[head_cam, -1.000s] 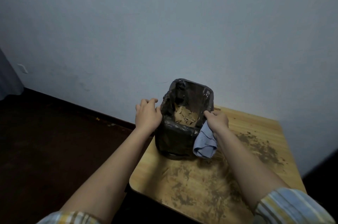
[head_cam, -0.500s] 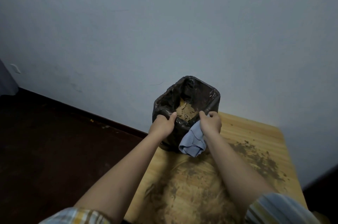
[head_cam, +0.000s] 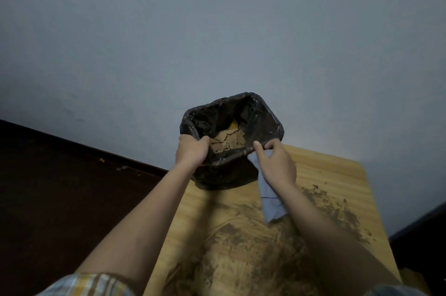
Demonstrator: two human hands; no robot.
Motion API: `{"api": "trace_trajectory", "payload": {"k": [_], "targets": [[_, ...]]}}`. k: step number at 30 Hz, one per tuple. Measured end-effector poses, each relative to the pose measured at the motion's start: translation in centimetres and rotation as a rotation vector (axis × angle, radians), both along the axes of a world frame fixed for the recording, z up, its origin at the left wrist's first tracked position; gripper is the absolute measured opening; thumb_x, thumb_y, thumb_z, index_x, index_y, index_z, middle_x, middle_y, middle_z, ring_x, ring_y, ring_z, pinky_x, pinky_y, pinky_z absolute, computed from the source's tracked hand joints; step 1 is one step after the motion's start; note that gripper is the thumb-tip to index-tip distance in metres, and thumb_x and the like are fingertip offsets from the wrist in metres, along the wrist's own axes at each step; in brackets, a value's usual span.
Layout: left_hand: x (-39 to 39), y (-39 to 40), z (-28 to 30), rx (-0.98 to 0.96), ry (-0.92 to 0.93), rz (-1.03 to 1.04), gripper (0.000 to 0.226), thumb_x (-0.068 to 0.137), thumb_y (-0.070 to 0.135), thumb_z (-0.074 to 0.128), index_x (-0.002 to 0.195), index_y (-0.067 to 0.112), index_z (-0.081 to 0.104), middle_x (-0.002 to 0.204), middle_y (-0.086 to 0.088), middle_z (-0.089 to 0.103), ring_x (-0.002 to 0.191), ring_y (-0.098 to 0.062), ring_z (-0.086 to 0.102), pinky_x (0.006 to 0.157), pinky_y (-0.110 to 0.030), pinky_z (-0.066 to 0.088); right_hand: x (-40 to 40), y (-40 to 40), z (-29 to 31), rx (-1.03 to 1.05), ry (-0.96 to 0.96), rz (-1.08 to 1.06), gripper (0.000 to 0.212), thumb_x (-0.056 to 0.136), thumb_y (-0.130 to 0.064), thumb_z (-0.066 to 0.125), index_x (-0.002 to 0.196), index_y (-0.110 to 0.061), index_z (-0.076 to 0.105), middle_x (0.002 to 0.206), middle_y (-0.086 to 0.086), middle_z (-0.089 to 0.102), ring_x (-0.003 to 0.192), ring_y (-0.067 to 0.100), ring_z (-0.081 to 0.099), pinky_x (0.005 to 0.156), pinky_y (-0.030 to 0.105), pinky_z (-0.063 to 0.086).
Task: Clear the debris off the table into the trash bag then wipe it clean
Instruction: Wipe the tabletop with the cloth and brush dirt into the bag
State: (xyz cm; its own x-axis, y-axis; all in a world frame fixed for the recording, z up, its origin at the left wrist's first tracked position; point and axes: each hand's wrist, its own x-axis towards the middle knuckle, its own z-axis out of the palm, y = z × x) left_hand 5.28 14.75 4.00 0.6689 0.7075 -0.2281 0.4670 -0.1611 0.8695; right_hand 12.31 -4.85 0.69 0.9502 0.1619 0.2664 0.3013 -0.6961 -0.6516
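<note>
Trash bag (head_cam: pixel 263 114): lifted higher vs 1 s ago, now near far-left corner of table (head_cam: pixel 337 170), debris inside. Left hand (head_cam: pixel 191 151) re-gripped onto near rim; right hand (head_cam: pixel 277 163) pinches rim w/ blue cloth (head_cam: pixel 270 201). Dirt smears (head_cam: pixel 253 247) remain; wiping pending, prob. next.

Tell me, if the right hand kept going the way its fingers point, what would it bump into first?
Probably the trash bag: the right hand already pinches its near rim, along with a blue cloth, and points into the opening. Beyond lies the debris inside.
</note>
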Motion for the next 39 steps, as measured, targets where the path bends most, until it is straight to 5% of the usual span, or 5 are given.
{"api": "trace_trajectory", "payload": {"k": [4, 10, 28, 34, 39], "targets": [[0.7, 1.3, 0.4, 0.186, 0.069, -0.012, 0.049, 0.088, 0.034, 0.051, 0.122, -0.001, 0.047, 0.109, -0.017, 0.060, 0.096, -0.032, 0.058, 0.076, -0.039, 0.048, 2.2, -1.6, 1.2, -0.464, -0.183, 0.157, 0.045, 0.093, -0.036, 0.046, 0.137, -0.025, 0.041, 0.102, 0.006, 0.059, 0.082, 0.026, 0.058, 0.056, 0.030, 0.041], [1.9, 2.6, 1.1, 0.303, 0.078, -0.031, 0.028, 0.089, 0.031, 0.049, 0.099, 0.005, 0.052, 0.093, -0.011, 0.057, 0.089, -0.032, 0.056, 0.069, -0.034, 0.041, 3.6, -1.3, 2.9, -0.897, -0.349, 0.239, 0.034, 0.099, -0.040, 0.040, 0.122, -0.023, 0.057, 0.114, 0.006, 0.058, 0.100, 0.027, 0.058, 0.067, 0.032, 0.034], [5.8, 6.4, -3.4, 0.233, -0.100, -0.111, 0.044, 0.101, 0.029, 0.040, 0.137, 0.004, 0.040, 0.138, -0.017, 0.043, 0.124, -0.032, 0.043, 0.103, -0.043, 0.039, 6.7, 3.2, 1.7, -1.140, -0.652, 0.324, 0.015, 0.084, -0.034, 0.065, 0.083, -0.019, 0.064, 0.078, -0.003, 0.063, 0.066, 0.016, 0.062, 0.056, 0.028, 0.031], [3.4, 3.2, -3.1, 0.818, -0.365, -0.114, 0.026, 0.092, 0.013, 0.052, 0.117, 0.006, 0.053, 0.125, -0.017, 0.041, 0.117, -0.034, 0.037, 0.097, -0.041, 0.035, 7.6, 4.5, 2.9, -1.124, -0.756, 0.266, 0.027, 0.056, -0.036, 0.086, 0.059, -0.022, 0.064, 0.054, -0.006, 0.058, 0.043, 0.012, 0.056, 0.046, 0.020, 0.036], [2.4, 1.5, -4.4, 1.040, -0.253, -0.744, 0.019, 0.088, 0.016, 0.053, 0.106, 0.014, 0.060, 0.105, -0.004, 0.054, 0.098, -0.023, 0.051, 0.077, -0.029, 0.040, 7.3, 4.6, 3.7, -1.099, -0.787, 0.212, 0.025, 0.060, -0.038, 0.084, 0.058, -0.023, 0.063, 0.054, -0.008, 0.059, 0.045, 0.011, 0.057, 0.046, 0.020, 0.036]]}}
